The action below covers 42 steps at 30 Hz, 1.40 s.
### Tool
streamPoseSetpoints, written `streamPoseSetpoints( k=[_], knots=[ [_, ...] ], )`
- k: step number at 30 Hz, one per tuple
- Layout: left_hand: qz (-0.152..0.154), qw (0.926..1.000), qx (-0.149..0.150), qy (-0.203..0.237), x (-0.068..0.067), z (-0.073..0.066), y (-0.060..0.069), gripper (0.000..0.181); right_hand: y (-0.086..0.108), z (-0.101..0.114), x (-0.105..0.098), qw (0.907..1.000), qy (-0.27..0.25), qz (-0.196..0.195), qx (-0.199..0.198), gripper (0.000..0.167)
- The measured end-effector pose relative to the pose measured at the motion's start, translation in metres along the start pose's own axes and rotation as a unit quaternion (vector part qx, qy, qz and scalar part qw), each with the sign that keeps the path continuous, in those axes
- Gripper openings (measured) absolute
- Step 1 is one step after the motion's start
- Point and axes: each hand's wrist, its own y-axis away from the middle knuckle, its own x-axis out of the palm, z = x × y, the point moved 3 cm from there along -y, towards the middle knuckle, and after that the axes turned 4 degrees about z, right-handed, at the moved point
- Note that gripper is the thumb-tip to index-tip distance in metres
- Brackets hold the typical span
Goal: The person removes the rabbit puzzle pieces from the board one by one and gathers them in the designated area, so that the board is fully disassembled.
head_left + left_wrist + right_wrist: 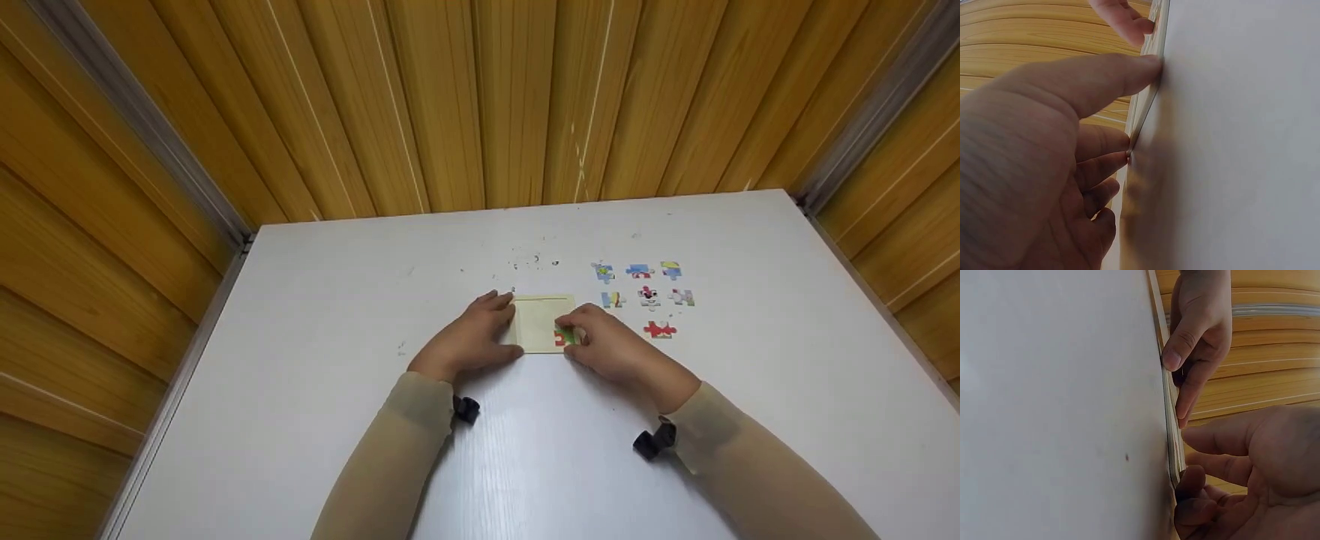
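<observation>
A small pale wooden puzzle tray (536, 322) lies flat on the white table. My left hand (476, 334) holds it by the left side, thumb at the near corner and fingertips near the far one. In the tray's near right corner is a red and green puzzle piece (560, 339). My right hand (611, 345) pinches around that piece, with the index finger over it and the thumb at the tray's near edge. Both wrist views show the tray edge-on, with the left hand (1199, 343) across from the right hand (1275, 467); the piece's exact seating is hidden.
Several loose jigsaw pieces lie in rows right of the tray, among them a red piece (660, 329) and a blue and red piece (640, 271). Dark specks mark the white table (337, 315). Wood-patterned walls (517, 105) close off the back and sides.
</observation>
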Motion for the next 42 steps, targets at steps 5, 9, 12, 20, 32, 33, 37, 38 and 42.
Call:
streamPoseSetpoints(
  k=[5, 9, 12, 20, 32, 33, 37, 38, 42],
  knots=[
    [0.001, 1.0, -0.001, -0.001, -0.0005, -0.0018, 0.0001, 0.081, 0.0001, -0.0016, 0.0017, 0.9995, 0.031, 0.004, -0.007, 0.053],
    [0.001, 1.0, -0.001, -0.005, -0.0004, -0.0019, -0.0004, 0.081, -0.0001, -0.0019, 0.0029, 0.9989, 0.045, 0.006, -0.009, 0.05],
    [-0.002, 1.0, 0.001, -0.003, 0.0003, -0.0006, -0.0008, 0.08, -0.0009, -0.0015, 0.0039, 0.9989, 0.045, 0.002, -0.01, 0.046],
    [0.0, 1.0, -0.005, 0.008, 0.0054, 0.0027, 0.0026, 0.081, 0.0012, -0.0007, 0.0058, 0.9993, 0.036, -0.001, -0.005, 0.04],
    [0.001, 0.9999, -0.003, 0.015, 0.0014, 0.0015, 0.0016, 0.081, 0.0001, 0.0008, 0.0011, 0.9992, 0.039, 0.001, -0.012, 0.042],
    [0.001, 0.9999, -0.002, 0.012, 0.001, 0.0011, 0.0011, 0.081, -0.0001, 0.0007, 0.0006, 0.9992, 0.038, 0.0, -0.012, 0.043],
    [0.003, 1.0, -0.006, 0.005, 0.0006, 0.0005, -0.0004, 0.081, 0.0, 0.0003, -0.0007, 0.999, 0.043, 0.002, -0.015, 0.045],
    [0.004, 1.0, -0.007, 0.004, 0.0006, 0.0002, -0.0005, 0.081, 0.0, 0.0002, -0.0007, 0.9989, 0.045, 0.003, -0.016, 0.045],
    [0.005, 0.9999, -0.013, 0.002, 0.001, -0.0001, -0.0002, 0.082, 0.0001, -0.0012, 0.0002, 0.9989, 0.044, 0.008, -0.012, 0.047]
  ],
)
